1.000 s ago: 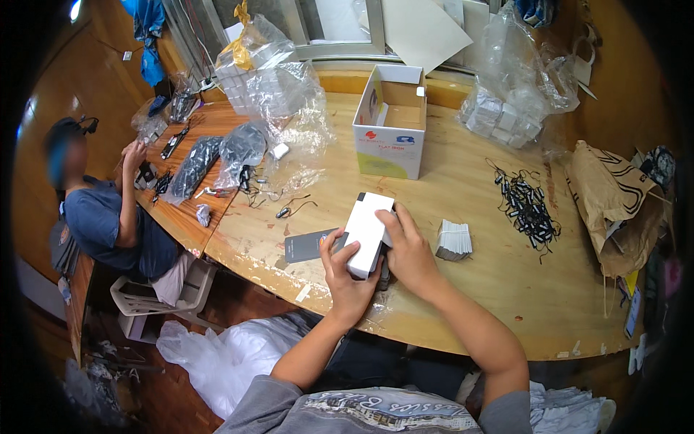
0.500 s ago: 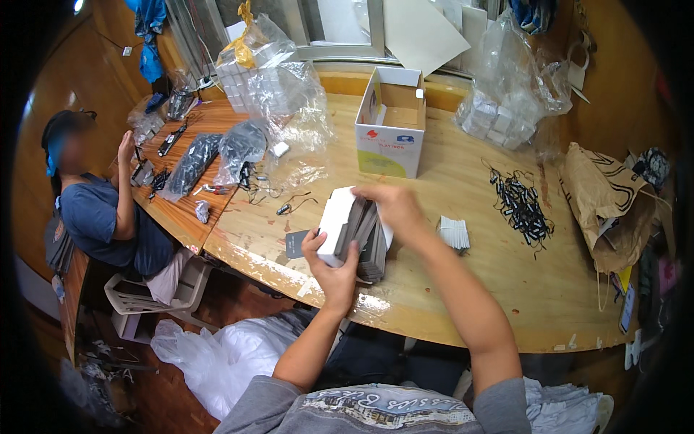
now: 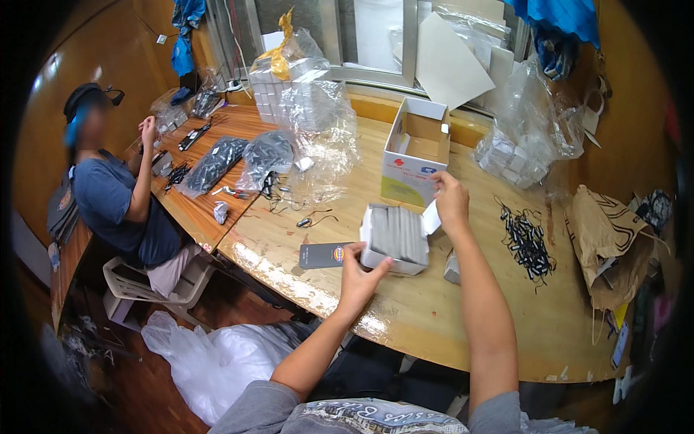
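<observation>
A small white box (image 3: 366, 249) tightly packed with grey cards (image 3: 397, 233) sits tilted at the table's near middle. My left hand (image 3: 361, 278) grips its near left corner, the thumb on the front side. At the box's right edge, my right hand (image 3: 452, 202) pinches a white flap (image 3: 431, 218); whether the flap is joined to the box I cannot tell. Just left of the box lies a dark grey card (image 3: 322, 255) with a round orange mark. A small stack of cards (image 3: 452, 269) is partly hidden behind my right forearm.
A larger open carton (image 3: 416, 155) stands behind the white box. Black cords (image 3: 526, 239) lie heaped at right, near a brown paper bag (image 3: 607, 249). Clear bags of white boxes (image 3: 289, 101) stand at the back. Another person (image 3: 116, 188) sits at left.
The white box has turned from steeply tipped to mostly upright, its cards now facing up. My right hand has moved from its top edge to the flap at its right. The view has shifted.
</observation>
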Demonstrator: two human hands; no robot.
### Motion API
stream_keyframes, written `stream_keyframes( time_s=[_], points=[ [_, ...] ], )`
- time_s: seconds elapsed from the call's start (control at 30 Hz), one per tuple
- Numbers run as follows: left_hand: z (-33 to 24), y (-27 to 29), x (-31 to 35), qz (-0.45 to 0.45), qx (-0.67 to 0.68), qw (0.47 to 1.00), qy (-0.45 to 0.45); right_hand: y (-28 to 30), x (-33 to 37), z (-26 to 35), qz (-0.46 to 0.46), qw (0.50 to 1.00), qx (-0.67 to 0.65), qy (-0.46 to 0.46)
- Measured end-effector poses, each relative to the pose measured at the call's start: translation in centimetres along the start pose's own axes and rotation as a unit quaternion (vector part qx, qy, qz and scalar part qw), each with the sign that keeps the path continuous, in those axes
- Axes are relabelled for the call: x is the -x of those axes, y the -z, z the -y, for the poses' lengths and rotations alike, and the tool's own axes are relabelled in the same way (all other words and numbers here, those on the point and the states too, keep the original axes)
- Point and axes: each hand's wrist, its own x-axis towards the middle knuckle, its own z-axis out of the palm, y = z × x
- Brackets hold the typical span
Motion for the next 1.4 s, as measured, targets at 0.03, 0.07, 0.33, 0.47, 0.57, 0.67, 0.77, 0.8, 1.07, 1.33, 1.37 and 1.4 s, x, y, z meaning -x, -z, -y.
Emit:
stream_keyframes(
  time_s=[0.03, 0.07, 0.33, 0.47, 0.57, 0.67, 0.77, 0.8, 1.07, 1.33, 1.37, 1.4],
  points=[
    [-0.2, 0.3, -0.1, 0.022, -0.084, 0.995, -0.043, 0.4, 0.2, 0.1, -0.012, 0.998, 0.055, 0.038],
    [-0.4, 0.5, -0.2, 0.045, -0.168, 0.981, -0.086, 1.0, 0.6, 0.6, -0.025, 0.991, 0.110, 0.076],
    [-4.9, 7.9, -10.4, 0.058, -0.177, 0.970, -0.158, 5.8, 7.2, 4.4, -0.008, 0.934, 0.188, 0.303],
    [-6.6, 12.1, -24.1, -0.047, -0.172, 0.944, -0.278, 7.8, 13.5, 1.2, 0.007, 0.855, 0.244, 0.457],
    [-8.2, 12.6, -33.1, -0.093, -0.262, 0.890, -0.362, 8.7, 15.8, -0.6, 0.023, 0.846, 0.245, 0.474],
    [-8.6, 12.6, -41.3, -0.099, -0.350, 0.845, -0.392, 8.7, 17.3, -1.1, -0.067, 0.911, 0.252, 0.321],
    [-9.8, 12.7, -47.1, -0.111, -0.499, 0.757, -0.407, 8.0, 17.2, -3.0, -0.220, 0.913, 0.296, 0.176],
    [-10.3, 11.7, -48.0, -0.109, -0.547, 0.719, -0.415, 7.8, 17.4, -4.0, -0.279, 0.899, 0.318, 0.117],
    [-9.8, 9.5, -54.1, -0.108, -0.819, 0.496, -0.267, 10.0, 15.3, -6.5, -0.339, 0.842, 0.412, 0.077],
    [-9.7, 13.2, -57.0, 0.060, -0.603, 0.773, -0.187, 8.7, 15.3, -7.5, -0.347, 0.877, 0.333, 0.011],
    [-11.1, 12.4, -55.9, 0.034, -0.645, 0.748, -0.154, 8.5, 15.0, -7.1, -0.355, 0.874, 0.332, 0.005],
    [-11.6, 12.5, -56.0, 0.034, -0.686, 0.718, -0.115, 8.4, 14.4, -6.6, -0.346, 0.869, 0.353, 0.012]
  ],
)
